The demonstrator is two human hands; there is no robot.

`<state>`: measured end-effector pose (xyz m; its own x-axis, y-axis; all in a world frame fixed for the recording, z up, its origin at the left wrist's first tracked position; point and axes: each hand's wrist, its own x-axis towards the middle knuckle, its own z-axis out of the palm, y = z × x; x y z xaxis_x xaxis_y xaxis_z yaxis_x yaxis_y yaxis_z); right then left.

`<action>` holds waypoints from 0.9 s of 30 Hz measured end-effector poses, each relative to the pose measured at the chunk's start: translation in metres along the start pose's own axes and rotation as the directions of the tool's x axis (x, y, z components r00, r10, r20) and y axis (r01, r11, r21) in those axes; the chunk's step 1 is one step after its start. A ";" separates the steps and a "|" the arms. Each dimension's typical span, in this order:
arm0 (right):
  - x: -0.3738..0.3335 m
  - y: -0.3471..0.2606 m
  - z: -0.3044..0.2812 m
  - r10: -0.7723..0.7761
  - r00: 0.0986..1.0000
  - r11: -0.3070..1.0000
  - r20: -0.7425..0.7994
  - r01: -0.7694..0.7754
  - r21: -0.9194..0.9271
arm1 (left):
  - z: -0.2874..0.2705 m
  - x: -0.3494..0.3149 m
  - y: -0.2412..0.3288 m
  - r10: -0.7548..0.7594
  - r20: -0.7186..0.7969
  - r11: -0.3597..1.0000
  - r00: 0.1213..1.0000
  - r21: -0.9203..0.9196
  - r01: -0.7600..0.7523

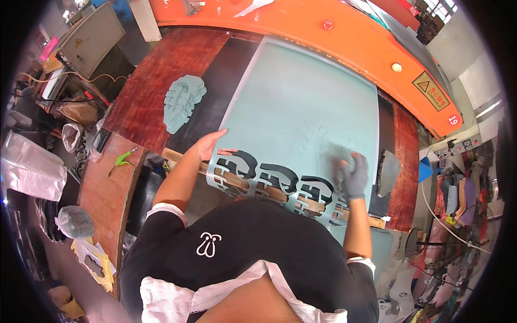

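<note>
A large pale green sheet (291,102) lies across the work surface, with a row of curved cut-outs (277,179) along its near edge. At the sheet's left edge is my bare left hand (207,145); a digit rests on top, and fingers show through a cut-out, so it grips the edge. My right hand (354,176), in a grey glove with bare fingertips, is over the near right part of the sheet. Its fingers are apart, partly smeared by motion, and hold nothing. Small marks or scraps (323,142) are on the sheet just beyond it.
A stack of pale green cut pieces (183,102) sits on the red-brown board at left. The orange machine beam (301,27) spans the far side. Green-handled snips (125,157) lie on a side table (110,188). A dark grey offcut (386,172) is at right.
</note>
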<state>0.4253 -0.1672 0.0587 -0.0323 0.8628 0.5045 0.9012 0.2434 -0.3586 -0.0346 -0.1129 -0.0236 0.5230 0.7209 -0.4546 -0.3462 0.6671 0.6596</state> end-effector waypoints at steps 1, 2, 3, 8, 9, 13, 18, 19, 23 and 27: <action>0.016 -0.025 0.016 -0.049 0.997 0.998 0.055 0.046 0.050 | -0.004 0.004 0.001 -0.011 0.067 0.998 0.998 -0.056 0.015; 0.029 -0.052 0.036 -0.174 0.983 0.981 0.061 0.168 0.092 | -0.008 0.008 0.001 -0.005 0.115 0.996 0.993 -0.093 0.015; 0.039 -0.077 0.056 -0.277 0.958 0.955 0.071 0.265 0.135 | -0.012 0.011 0.000 -0.017 0.181 0.989 0.983 -0.139 0.043; 0.051 -0.169 0.146 -0.595 0.761 0.794 0.257 0.509 0.332 | -0.022 0.021 -0.004 0.069 0.392 0.907 0.917 -0.408 0.107; 0.052 -0.177 0.161 -0.610 0.756 0.781 0.236 0.524 0.341 | -0.022 0.020 -0.004 0.034 0.391 0.914 0.920 -0.385 0.129; 0.050 -0.180 0.191 -0.590 0.800 0.719 0.109 0.459 0.522 | -0.017 0.014 -0.001 -0.075 0.290 0.954 0.954 -0.256 0.153; 0.087 -0.145 0.209 0.158 0.754 0.579 0.638 -0.594 0.559 | -0.012 0.013 0.007 -0.002 0.168 0.999 0.986 -0.034 0.008; 0.102 -0.136 0.214 0.181 0.781 0.487 0.598 -0.600 0.635 | -0.013 0.014 0.009 -0.025 0.159 0.999 0.987 -0.029 0.031; 0.181 -0.090 0.215 0.559 0.747 0.429 0.361 -0.633 0.644 | -0.018 0.011 0.012 -0.074 0.107 0.997 0.992 -0.011 0.075; 0.249 -0.070 0.205 0.601 0.704 0.357 0.377 -0.659 0.662 | -0.020 0.011 0.014 -0.133 0.079 0.991 0.988 0.010 0.133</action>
<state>0.2654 0.1214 0.0490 0.3562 0.9212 -0.1565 0.0570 -0.1886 -0.9804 -0.0491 -0.0923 -0.0310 0.6244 0.6088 -0.4894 -0.2662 0.7549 0.5994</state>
